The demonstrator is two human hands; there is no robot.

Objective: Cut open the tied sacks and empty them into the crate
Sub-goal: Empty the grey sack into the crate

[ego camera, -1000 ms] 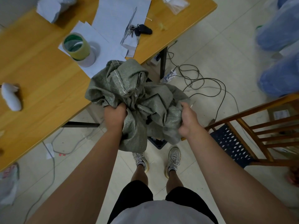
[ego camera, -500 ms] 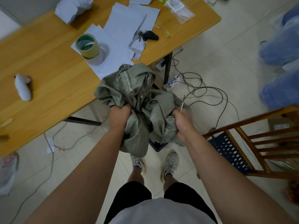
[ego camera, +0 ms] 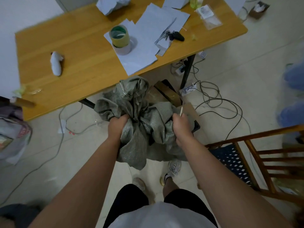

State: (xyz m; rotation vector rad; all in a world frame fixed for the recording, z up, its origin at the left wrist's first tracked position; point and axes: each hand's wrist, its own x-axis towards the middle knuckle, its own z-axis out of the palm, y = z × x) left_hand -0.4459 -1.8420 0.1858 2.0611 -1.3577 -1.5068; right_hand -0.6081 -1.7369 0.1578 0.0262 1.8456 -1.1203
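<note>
Sack (ego camera: 139, 129) now lower, off table edge (ego camera: 105, 94), both hands gripping.

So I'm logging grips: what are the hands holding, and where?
Both hands grip the crumpled grey-green woven sack: left hand bunches its left side, right hand its right.

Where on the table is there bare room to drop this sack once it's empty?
Bare wood lies on the table between the white bundle and the tape rolls, and along the near edge below them. The far right is crowded with paper sheets, keys and a plastic bag. Both hands grip the sack.
</note>
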